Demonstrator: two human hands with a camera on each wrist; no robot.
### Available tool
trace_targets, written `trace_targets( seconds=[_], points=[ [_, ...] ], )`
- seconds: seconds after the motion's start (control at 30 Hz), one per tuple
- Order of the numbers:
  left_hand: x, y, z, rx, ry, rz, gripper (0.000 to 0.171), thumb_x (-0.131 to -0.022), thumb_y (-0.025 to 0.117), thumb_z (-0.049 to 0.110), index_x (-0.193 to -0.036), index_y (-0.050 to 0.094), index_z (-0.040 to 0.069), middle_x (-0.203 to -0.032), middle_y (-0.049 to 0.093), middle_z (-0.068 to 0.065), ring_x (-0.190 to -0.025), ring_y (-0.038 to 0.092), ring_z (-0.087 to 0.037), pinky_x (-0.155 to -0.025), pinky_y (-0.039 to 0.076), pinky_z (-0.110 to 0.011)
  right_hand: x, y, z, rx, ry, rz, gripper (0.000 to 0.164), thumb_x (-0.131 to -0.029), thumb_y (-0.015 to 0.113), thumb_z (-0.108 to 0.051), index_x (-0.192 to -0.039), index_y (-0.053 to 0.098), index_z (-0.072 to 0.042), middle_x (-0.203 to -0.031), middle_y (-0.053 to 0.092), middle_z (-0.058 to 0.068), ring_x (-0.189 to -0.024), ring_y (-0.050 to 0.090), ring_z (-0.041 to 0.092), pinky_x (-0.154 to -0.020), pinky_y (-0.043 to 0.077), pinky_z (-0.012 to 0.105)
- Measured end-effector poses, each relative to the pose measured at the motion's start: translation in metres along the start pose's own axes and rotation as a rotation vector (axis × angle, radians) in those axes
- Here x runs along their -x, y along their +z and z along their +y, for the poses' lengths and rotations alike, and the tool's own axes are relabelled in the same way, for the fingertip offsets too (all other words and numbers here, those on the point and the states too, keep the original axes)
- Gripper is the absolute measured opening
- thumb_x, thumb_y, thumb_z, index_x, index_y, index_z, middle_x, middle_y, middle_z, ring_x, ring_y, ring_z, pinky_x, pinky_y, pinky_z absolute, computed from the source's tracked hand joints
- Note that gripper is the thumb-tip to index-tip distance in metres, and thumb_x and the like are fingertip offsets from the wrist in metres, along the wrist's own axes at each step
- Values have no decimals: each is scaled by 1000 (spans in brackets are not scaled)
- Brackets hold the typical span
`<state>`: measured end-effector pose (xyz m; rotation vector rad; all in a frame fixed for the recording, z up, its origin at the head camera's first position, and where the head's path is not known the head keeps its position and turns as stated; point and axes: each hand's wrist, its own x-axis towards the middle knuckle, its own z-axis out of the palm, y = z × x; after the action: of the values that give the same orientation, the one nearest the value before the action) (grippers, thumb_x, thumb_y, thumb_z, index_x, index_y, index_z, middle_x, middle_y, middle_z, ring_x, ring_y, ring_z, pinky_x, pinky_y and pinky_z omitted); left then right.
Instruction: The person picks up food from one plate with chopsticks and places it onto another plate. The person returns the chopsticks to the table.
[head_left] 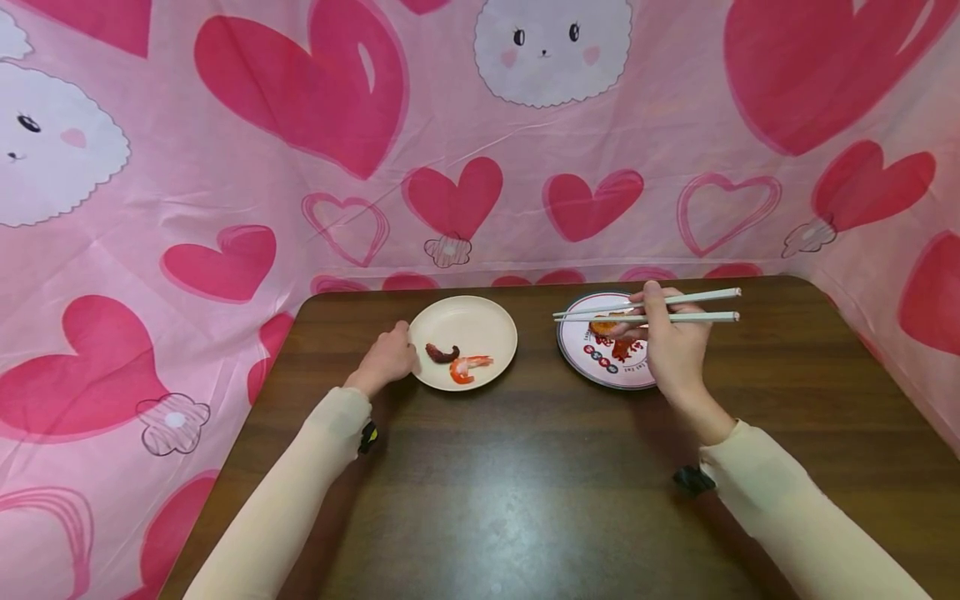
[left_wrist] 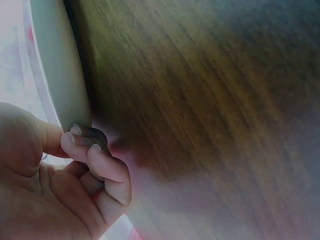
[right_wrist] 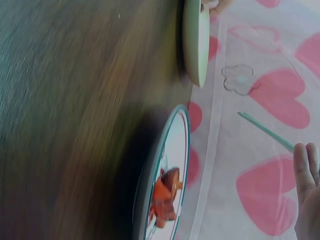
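Note:
My left hand [head_left: 389, 357] pinches the left rim of a round cream plate [head_left: 487, 323]; in the left wrist view its fingers curl in at the plate's edge. On that plate lie a dark, curled brown piece of food [head_left: 442, 354] and an orange shrimp [head_left: 468, 367]. My right hand [head_left: 677, 350] holds a pair of pale green chopsticks [head_left: 697, 306] above a white plate with a blue-green rim [head_left: 577, 360]. Their tips lie close together with nothing between them. Reddish-brown food pieces [right_wrist: 166, 197] and a round yellow-orange piece [head_left: 602, 326] sit on this plate, partly hidden by the hand.
Both plates stand near the back of a dark wooden table [head_left: 495, 492], with a gap between them. Behind and beside the table hangs a pink cloth [head_left: 517, 142] printed with hearts. Each wrist wears a dark strap device below the sleeve.

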<state>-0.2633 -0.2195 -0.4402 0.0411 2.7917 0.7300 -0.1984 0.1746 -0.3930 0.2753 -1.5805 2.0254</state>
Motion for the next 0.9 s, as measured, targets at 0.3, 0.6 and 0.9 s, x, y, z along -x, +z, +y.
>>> trace_targets(
  seconds=[0.3,0.6,0.9],
  points=[
    [-1,0,-2,4,-8,-16,45,-102,54,10,-142,40,-5,-114,63,-24,-93,60,-34,-87,50,-47,-6,-22,-3,21,-5,49,36,-105,66,-19,-96,68,16,-77,73,14,-55,71,21,-57,58,34],
    [0,0,-1,14,0,-11,45,-103,54,11,-142,40,-5,-116,63,-24,-94,61,-34,-88,51,-47,-7,-41,-3,33,32,10,31,-106,62,-15,-95,70,13,-74,72,13,-55,72,20,-55,57,34],
    [2,0,0,12,-7,-8,45,-103,53,11,-142,40,-5,-115,63,-24,-93,61,-34,-88,51,-47,-6,-55,0,62,64,9,34,-106,63,-18,-98,69,15,-77,73,16,-55,71,22,-54,57,34]
  ],
)
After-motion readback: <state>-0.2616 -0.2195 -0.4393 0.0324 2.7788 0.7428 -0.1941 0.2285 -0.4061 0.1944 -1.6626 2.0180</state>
